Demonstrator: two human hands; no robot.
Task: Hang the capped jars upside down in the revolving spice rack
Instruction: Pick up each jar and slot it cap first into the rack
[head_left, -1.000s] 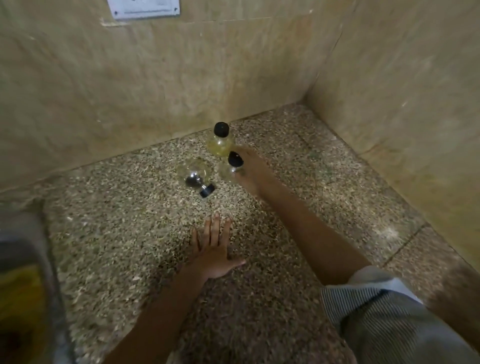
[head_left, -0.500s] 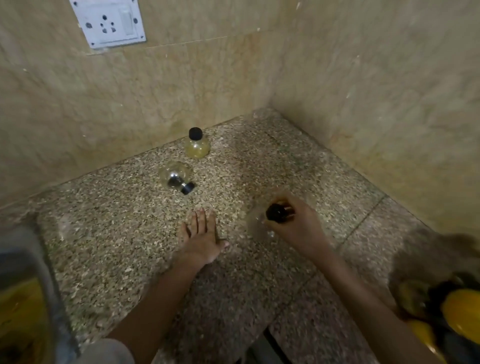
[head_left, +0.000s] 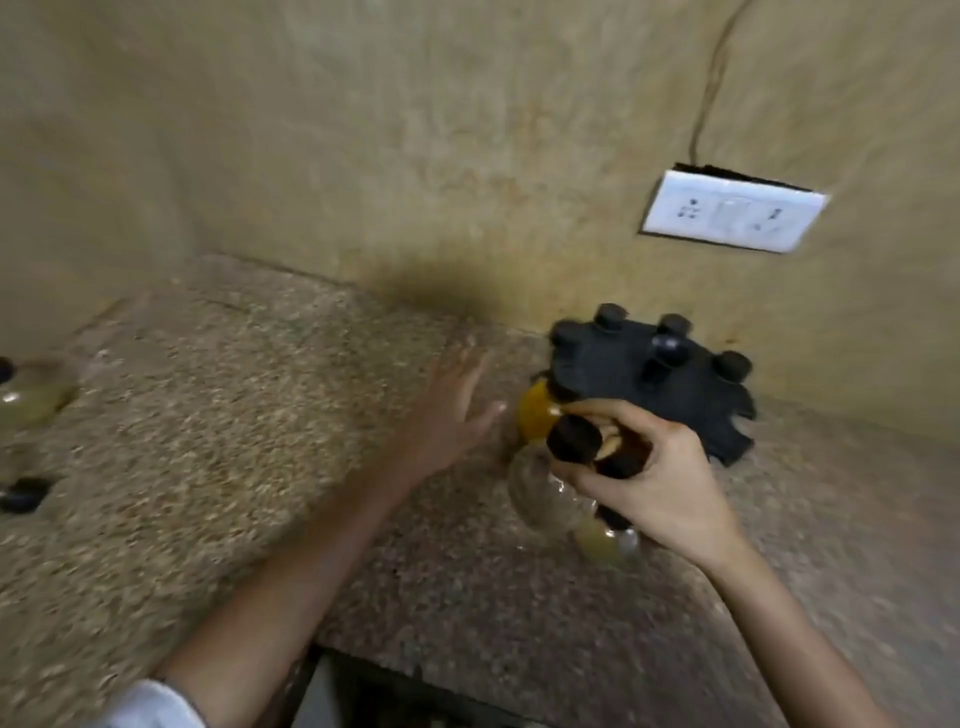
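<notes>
My right hand (head_left: 647, 480) grips a clear glass jar (head_left: 543, 501) by its neck, just under the black cap (head_left: 574, 439). It holds the jar at the near edge of the black revolving spice rack (head_left: 654, 376), which stands on the counter against the wall. Several black caps poke up through the rack's top disc, and an orange-filled jar (head_left: 535, 415) hangs at its left side. A pale yellowish jar (head_left: 597, 540) shows below my right hand. My left hand (head_left: 452, 410) hovers open over the counter, left of the rack. The view is motion-blurred.
Two more jars sit at the far left edge: a yellowish one (head_left: 31, 395) and a black cap (head_left: 23, 493) lower down. A white wall socket (head_left: 732, 213) with a cable is mounted above the rack. The speckled granite counter (head_left: 218, 441) ends at a front edge near me.
My view has swung right, bringing the rack and a second socket into sight. My right hand carried the clear jar to the rack. My left hand lifted off the counter and moved right.
</notes>
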